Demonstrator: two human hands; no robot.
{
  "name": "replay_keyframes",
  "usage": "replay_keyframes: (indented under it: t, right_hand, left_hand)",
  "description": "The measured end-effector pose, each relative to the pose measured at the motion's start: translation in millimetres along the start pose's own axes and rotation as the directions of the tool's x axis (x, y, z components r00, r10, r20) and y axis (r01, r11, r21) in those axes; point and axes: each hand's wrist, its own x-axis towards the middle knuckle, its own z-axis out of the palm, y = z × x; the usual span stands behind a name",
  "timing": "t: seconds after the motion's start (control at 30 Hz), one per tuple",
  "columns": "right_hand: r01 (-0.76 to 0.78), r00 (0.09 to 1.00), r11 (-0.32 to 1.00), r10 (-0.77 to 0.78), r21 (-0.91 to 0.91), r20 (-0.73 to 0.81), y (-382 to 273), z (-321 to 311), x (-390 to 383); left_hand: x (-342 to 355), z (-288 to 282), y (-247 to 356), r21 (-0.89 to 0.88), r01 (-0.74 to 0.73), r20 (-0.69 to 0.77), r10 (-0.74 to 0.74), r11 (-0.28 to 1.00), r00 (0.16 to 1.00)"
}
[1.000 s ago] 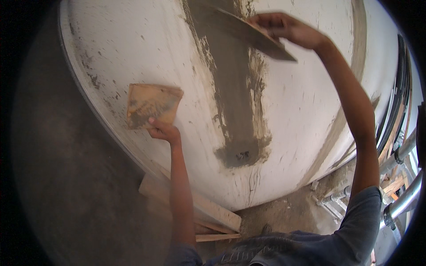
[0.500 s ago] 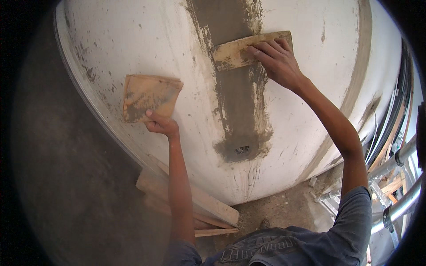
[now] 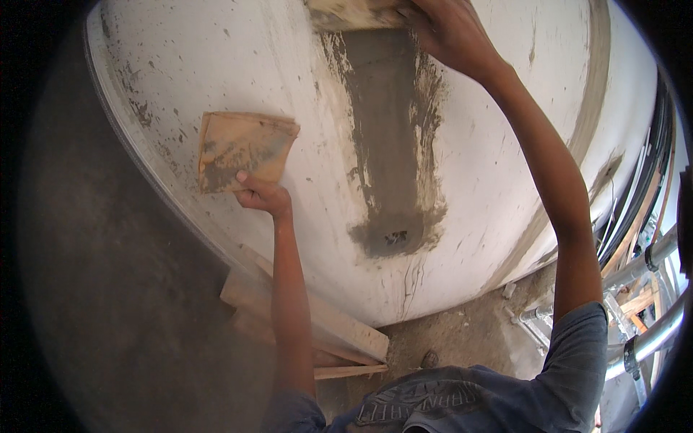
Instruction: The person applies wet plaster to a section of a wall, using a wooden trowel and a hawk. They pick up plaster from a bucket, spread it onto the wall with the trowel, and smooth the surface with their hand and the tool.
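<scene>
The wooden float [image 3: 354, 13] is pressed flat against the white wall [image 3: 505, 130] at the very top of the view, sitting at the upper end of a tall grey strip of wet plaster [image 3: 390, 137]. The right hand [image 3: 447, 32] is closed over its right end, fingers wrapped down onto it, the arm stretched up and across. The strip runs straight down from the float to a darker, thicker patch at its foot, with rough smears along both edges.

Well to the left, the left hand [image 3: 261, 195] is curled shut on the lower edge of a square board [image 3: 242, 150], holding it close to the wall; grey plaster streaks its face. Below the wall, wooden planks [image 3: 317, 325] lie on the dusty floor [image 3: 462, 332], and metal pipes [image 3: 650, 332] run along the right side.
</scene>
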Motion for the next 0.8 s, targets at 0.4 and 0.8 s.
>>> replay_keyframes:
  t: [0.4,0.8]
  right_hand:
    - [0.002,0.869,0.987,-0.082,0.162,0.489,-53,56,-174]
    - [-0.592,0.700,0.773,0.634,0.229,-0.329,-116,137,-82]
  left_hand:
    - [-2,-3,-5,0.005,0.017,0.019,-0.017,1.000,1.000]
    - [4,10,3,-0.038,0.017,-0.044,-0.019,0.999,0.999]
